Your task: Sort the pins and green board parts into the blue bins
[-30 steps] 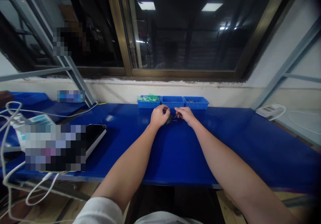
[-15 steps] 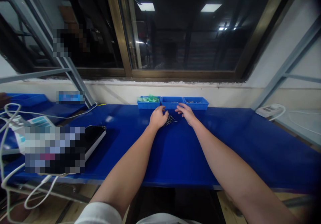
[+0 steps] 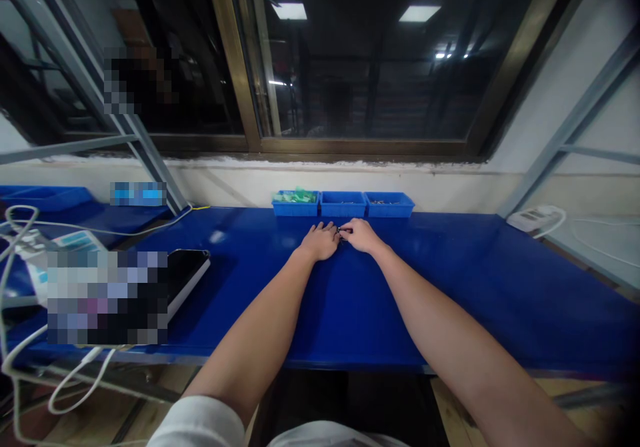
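My left hand [image 3: 321, 241] lies palm down on the blue table, its fingers stretched out and slightly apart. It covers most of a small pile of thin dark pieces [image 3: 342, 235], which look like short pins or screws. From the right, my right hand [image 3: 362, 236] meets the pile with thumb and fingertips drawn together. Whatever is between those fingertips is too small and too hidden to make out. The two hands are close together, with only a few dark bits showing between them.
Behind the hands, three blue bins stand against the wall: one with green packets [image 3: 296, 197], a middle bin [image 3: 343, 209] and a right bin [image 3: 389, 209] with small metal parts. At left lie a dark-screened device [image 3: 189, 261] and white cables [image 3: 15, 367]. A power strip [image 3: 531, 218] sits right.
My left hand has flattened over the pile, its fingers now stretched out. My right hand has moved left and down from near the bins, and its fingers have closed at the pile.
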Demonstrator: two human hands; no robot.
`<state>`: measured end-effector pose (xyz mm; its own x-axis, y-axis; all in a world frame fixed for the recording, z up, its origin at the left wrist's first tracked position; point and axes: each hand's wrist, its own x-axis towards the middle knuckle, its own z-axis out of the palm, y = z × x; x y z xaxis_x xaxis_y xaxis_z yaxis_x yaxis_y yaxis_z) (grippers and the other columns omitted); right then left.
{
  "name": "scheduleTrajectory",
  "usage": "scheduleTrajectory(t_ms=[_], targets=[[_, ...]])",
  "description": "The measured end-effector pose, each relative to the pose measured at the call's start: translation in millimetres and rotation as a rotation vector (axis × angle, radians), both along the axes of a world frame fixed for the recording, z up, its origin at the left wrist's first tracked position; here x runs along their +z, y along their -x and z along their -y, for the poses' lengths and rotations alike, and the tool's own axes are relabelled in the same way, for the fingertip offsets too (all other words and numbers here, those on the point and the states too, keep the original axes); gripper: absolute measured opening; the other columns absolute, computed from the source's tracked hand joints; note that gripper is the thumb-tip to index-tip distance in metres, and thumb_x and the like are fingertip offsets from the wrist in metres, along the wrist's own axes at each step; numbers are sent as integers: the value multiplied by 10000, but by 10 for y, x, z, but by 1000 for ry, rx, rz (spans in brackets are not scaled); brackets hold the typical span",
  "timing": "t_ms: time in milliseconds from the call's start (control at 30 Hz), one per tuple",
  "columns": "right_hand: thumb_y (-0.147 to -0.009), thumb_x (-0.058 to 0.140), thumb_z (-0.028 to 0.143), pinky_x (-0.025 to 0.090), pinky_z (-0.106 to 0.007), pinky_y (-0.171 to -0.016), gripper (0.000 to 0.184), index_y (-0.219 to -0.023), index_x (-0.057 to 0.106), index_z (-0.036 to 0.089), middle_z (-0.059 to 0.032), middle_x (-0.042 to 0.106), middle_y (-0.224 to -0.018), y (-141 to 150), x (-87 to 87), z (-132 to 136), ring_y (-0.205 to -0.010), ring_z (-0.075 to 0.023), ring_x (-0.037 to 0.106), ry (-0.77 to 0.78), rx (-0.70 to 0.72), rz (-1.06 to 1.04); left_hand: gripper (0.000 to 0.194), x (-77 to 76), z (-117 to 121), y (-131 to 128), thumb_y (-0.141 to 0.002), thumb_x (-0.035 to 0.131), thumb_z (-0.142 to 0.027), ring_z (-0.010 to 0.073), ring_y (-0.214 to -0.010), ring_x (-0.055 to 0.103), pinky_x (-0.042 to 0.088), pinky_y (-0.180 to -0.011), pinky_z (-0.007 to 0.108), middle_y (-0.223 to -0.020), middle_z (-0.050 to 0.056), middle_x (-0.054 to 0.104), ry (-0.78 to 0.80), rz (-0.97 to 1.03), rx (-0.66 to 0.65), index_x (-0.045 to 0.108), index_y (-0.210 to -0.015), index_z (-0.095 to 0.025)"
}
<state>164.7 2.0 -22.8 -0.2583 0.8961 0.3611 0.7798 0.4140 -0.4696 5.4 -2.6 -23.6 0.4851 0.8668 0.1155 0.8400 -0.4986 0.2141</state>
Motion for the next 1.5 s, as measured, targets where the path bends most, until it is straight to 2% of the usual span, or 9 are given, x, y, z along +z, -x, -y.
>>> scheduleTrajectory(t_ms=[300, 433, 533, 600, 700, 800, 900, 1133, 1500], targets=[[-698, 624, 270, 418, -259, -645, 101, -741, 676, 196, -48, 671, -723, -14, -15, -11, -688, -167, 592, 99, -123, -111, 496, -13, -31, -14, -909, 210, -405, 307, -1305, 280, 222, -1036, 505, -1413, 114, 342, -8, 18, -24, 435, -1288, -178], [-713, 594, 273, 412, -257, -627, 103, -738, 642, 185, -52, 663, -735, -11, -33, -32, -685, -164, 585, 102, -137, -147, 465, -14, -41, -2, -907, 238, -413, 290, -1302, 295, 219, -1041, 494, -1405, 96, 362, -3, 29, -11, 456, -1266, -214], [-746, 545, 244, 414, -257, -660, 99, -783, 610, 179, -56, 662, -793, -22, -48, -51, -716, -155, 582, 66, -140, -221, 421, 11, -35, 8, -907, 272, -375, 252, -1260, 371, 226, -1046, 476, -1345, 97, 447, -53, 91, -2, 484, -1230, -210], [-773, 505, 248, 414, -252, -644, 122, -840, 580, 179, -38, 650, -752, -32, -45, -57, -671, -138, 572, 66, -110, -313, 394, 38, -27, 12, -903, 304, -340, 222, -1202, 441, 275, -1037, 422, -1280, 104, 511, -140, 178, -14, 500, -1208, -186], [-798, 464, 306, 398, -238, -566, 165, -836, 554, 174, 6, 579, -613, -36, -19, -47, -563, -116, 526, 99, 22, -450, 350, 89, -8, 9, -883, 377, -287, 192, -1094, 523, 369, -972, 326, -1181, 98, 576, -252, 301, -67, 530, -1170, -161], [-775, 490, 362, 368, -229, -502, 199, -797, 537, 170, 25, 525, -556, -21, 10, -25, -508, -107, 486, 128, 99, -562, 295, 137, 21, -1, -851, 443, -232, 180, -996, 567, 417, -907, 295, -1072, 77, 620, -294, 367, -143, 571, -1108, -168], [-756, 517, 381, 345, -220, -470, 212, -826, 498, 182, 49, 502, -501, 1, 19, -2, -456, -99, 460, 171, 95, -632, 239, 170, 46, -8, -835, 473, -222, 178, -935, 583, 432, -869, 289, -1001, 63, 638, -301, 404, -174, 607, -1028, -177], [-748, 525, 444, 334, -211, -445, 261, -805, 484, 193, 44, 523, -482, 48, 65, 51, -427, -95, 459, 216, 99, -694, 196, 161, 37, -17, -862, 431, -247, 150, -774, 584, 436, -740, 256, -841, 47, 640, -296, 408, -151, 608, -824, -171], [-715, 577, 366, 356, -218, -455, 210, -729, 559, 158, -5, 582, -582, -5, 42, 31, -457, -83, 469, 210, 131, -675, 270, 158, 41, -20, -899, 346, -266, 161, -756, 582, 397, -690, 252, -823, 66, 636, -300, 305, 12, 585, -822, -167]])
